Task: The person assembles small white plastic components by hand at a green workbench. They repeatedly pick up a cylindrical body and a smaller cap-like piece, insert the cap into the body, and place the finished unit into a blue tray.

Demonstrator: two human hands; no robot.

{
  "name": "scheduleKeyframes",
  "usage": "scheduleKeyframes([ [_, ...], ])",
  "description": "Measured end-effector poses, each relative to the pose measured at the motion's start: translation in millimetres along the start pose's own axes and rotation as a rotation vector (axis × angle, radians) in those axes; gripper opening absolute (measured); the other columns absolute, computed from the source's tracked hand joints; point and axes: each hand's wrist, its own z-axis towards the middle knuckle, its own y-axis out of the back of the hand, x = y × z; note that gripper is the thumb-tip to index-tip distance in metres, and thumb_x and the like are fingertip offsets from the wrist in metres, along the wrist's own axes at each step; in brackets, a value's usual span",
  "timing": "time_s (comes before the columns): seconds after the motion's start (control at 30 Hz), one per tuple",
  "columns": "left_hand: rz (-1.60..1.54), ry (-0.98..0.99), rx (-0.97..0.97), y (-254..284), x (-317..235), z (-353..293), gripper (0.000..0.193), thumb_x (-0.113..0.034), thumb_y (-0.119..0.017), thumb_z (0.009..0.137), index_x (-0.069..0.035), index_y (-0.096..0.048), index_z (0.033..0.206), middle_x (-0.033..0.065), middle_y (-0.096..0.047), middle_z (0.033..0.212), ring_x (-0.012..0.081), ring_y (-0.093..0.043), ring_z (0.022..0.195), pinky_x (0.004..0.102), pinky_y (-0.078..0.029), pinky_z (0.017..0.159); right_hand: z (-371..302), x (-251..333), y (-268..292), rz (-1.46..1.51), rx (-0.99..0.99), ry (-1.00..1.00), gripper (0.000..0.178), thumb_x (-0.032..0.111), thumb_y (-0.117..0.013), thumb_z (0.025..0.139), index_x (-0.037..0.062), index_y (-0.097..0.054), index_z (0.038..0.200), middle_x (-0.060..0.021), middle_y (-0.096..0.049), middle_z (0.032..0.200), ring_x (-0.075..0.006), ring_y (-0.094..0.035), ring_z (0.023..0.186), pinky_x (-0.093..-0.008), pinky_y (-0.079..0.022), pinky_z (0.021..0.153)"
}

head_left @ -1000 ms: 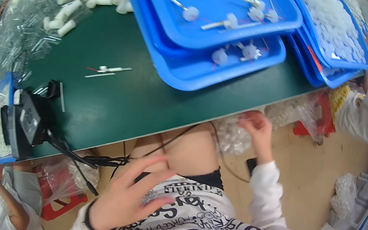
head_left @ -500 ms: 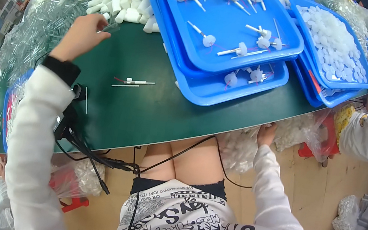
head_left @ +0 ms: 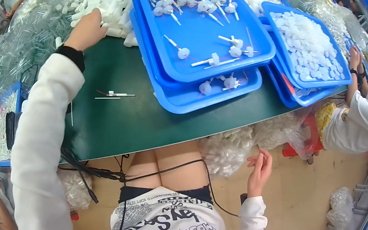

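From my remote post I see the left hand (head_left: 87,31) bent over white cylinders (head_left: 114,6), heaped on the green table (head_left: 94,119) presumably for easy reach; its fingertips are hidden, so I can't tell its closure or hold. The right hand (head_left: 260,170) is loosely spread, nothing visible in it, near a clear bag of white parts (head_left: 222,154).

Left hand (head_left: 87,33) at white cylinders (head_left: 114,8), right hand (head_left: 260,172) near clear bag (head_left: 225,156)

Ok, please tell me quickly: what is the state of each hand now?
Left hand: at the white pieces, fingertips hidden; grip cannot be told.
Right hand: loosely open near the bag; nothing clearly seen in it.
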Motion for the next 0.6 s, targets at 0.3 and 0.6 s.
scheduleKeyframes([
  [0.3,0.017,0.065,-0.184,-14.0,5.5,1.1,0.02,0.001,-0.057,0.066,0.004,-0.051,0.084,0.0277,-0.059,0.079,0.0432,-0.058,0.081,0.0467,-0.045,0.071,83.1,195.1,-44.4,0.051,0.162,0.518,0.016,0.012,-0.053,0.09,-0.0008,-0.058,0.099,-0.0051,-0.059,0.071,-0.0081,-0.053,0.062,-0.0208,-0.041,0.055],
  [0.6,-0.533,0.063,-0.073,135.1,-90.7,-108.9,0.009,-0.005,-0.045,0.088,-0.001,-0.045,0.096,0.006,-0.054,0.087,0.0098,-0.051,0.068,0.023,-0.043,0.062,235.4,265.0,-168.0,-0.721,0.562,0.798,0.023,0.021,-0.053,0.084,0.0045,-0.065,0.094,-0.008,-0.066,0.082,-0.0148,-0.062,0.069,-0.0276,-0.048,0.063],
])
